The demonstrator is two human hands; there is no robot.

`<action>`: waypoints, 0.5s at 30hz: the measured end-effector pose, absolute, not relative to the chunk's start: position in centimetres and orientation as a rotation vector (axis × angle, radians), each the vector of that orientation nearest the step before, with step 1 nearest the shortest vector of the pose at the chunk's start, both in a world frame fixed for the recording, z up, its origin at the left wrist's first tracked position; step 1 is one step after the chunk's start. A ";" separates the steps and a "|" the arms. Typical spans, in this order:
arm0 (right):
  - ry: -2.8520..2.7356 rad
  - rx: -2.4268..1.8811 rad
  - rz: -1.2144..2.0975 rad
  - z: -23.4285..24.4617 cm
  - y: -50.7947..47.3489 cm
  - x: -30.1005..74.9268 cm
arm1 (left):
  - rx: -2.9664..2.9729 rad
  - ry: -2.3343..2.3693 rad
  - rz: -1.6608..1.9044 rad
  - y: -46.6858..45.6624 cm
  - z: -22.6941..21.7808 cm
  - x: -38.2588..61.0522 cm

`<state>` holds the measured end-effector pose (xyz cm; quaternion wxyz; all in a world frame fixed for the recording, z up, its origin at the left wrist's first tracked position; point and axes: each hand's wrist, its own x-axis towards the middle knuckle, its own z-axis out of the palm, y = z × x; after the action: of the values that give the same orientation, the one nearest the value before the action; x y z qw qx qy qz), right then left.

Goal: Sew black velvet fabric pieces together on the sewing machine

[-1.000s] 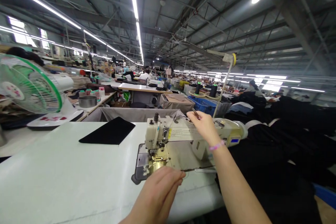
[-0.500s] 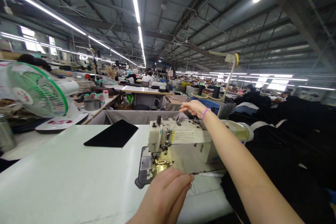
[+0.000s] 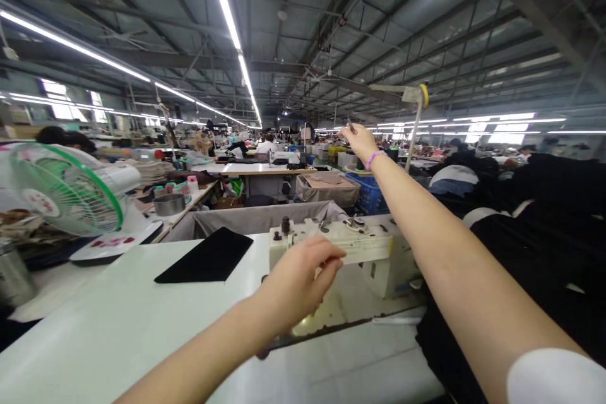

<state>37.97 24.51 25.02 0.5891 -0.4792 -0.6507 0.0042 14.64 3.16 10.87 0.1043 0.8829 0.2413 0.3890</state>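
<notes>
At the far left we see a metal flask, and next to it a fan with a green rim on a white base. Beyond the fan's base, a round metal tin stands near small spools of thread on a side table. Our pale worktable spreads below, and on it lies a flat piece of black cloth, its right corner near the sewing machine but apart from it. Our left hand is raised in front of the sewing machine, covering its needle end; the fingers are curled with thumb and forefinger close together, and we cannot tell whether they pinch anything. The machine sits at the table's right part, its arm running rightward behind that hand. Our right hand is lifted above and beyond the machine, thumb and fingers pinching a small dark tool that points upward. A pink-purple bracelet circles the wrist. Just right of it rises a thread stand with a yellow end. Farther right we have heaped black fabric, and at the lower corner our white sleeve.
</notes>
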 end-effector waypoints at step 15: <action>-1.499 -1.135 -0.452 36.5 25.7 41.7 | 2.688 0.954 0.676 14.2 18.2 16.1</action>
<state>41.72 25.69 36.49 0.5680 -0.4830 -0.6380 -0.1926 16.09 14.17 18.21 0.1048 0.9119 0.3236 0.2294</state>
